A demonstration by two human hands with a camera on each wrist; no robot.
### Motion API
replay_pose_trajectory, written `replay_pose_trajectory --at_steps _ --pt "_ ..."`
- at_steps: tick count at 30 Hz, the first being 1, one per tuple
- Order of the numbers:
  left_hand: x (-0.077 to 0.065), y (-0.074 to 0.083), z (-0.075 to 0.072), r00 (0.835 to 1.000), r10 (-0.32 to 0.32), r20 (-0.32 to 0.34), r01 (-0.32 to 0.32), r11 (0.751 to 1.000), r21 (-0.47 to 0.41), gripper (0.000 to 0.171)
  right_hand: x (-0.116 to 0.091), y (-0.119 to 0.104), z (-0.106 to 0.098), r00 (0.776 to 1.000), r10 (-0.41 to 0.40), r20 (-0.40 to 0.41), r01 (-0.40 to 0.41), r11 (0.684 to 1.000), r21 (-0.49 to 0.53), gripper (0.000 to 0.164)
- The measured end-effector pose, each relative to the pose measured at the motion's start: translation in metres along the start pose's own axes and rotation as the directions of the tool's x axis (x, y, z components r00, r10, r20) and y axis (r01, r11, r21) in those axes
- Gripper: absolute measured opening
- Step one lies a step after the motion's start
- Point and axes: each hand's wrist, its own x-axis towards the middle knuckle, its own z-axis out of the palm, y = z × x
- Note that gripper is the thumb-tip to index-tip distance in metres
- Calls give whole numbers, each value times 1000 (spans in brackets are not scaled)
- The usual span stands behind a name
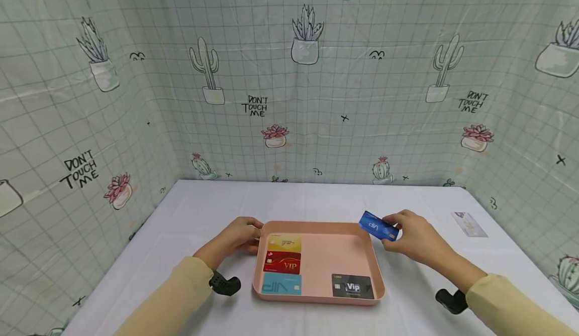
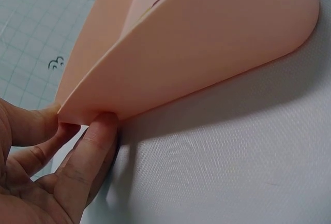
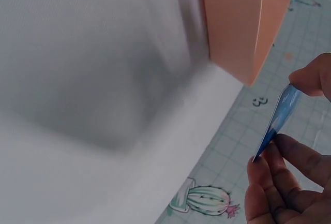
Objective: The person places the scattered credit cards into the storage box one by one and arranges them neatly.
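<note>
A blue VIP card [image 1: 379, 226] is pinched between the thumb and fingers of my right hand [image 1: 417, 238], at the far right corner of a pink tray [image 1: 334, 245]. In the right wrist view the card [image 3: 278, 118] appears nearly edge-on, off the table. My left hand [image 1: 239, 235] grips the tray's far left corner; in the left wrist view its fingertips [image 2: 106, 123] press the outer wall low down, and the thumb is at the corner. Inside the tray, a yellow card [image 1: 284, 242], a red VIP card [image 1: 282, 262] and a light blue card [image 1: 281, 284] line the left side. A black Vip card [image 1: 353, 286] lies near right.
A silvery card [image 1: 469, 224] lies on the white table [image 1: 226, 200] at the right, beyond my right hand. Cloth [image 1: 389, 110] with a cactus print hangs behind the table and along both sides. Black wrist devices [image 1: 225, 283] stick out by both sleeves.
</note>
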Motion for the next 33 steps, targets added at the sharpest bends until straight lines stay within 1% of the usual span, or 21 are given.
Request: replay_pose_trajectory --at_steps 5,8,14,18,22,27,33 --pt "-2 1 1 1000 20 2 -20 1000 14 22 -3 -9 3 999 -44 3 44 999 16 53" --pt "-2 1 1 1000 22 0 -22 1000 21 21 -3 -14 5 998 -64 4 64 998 10 53" --pt "-2 2 2 1000 14 -6 -13 999 34 21 0 -20 14 997 -71 16 72 997 -13 53" --pt "-2 2 2 1000 14 -6 -14 999 36 20 1 -25 18 997 -60 42 61 998 -13 54" --pt "-2 2 2 1000 14 -11 -14 1000 24 18 1 -30 22 995 -68 72 68 998 2 55" --pt "-2 1 2 1000 12 -10 -11 1000 20 17 2 -36 26 991 -92 95 93 996 -8 54" --pt "-1 2 2 1000 7 -18 -6 1000 26 17 3 -39 37 983 -130 132 134 991 -21 54"
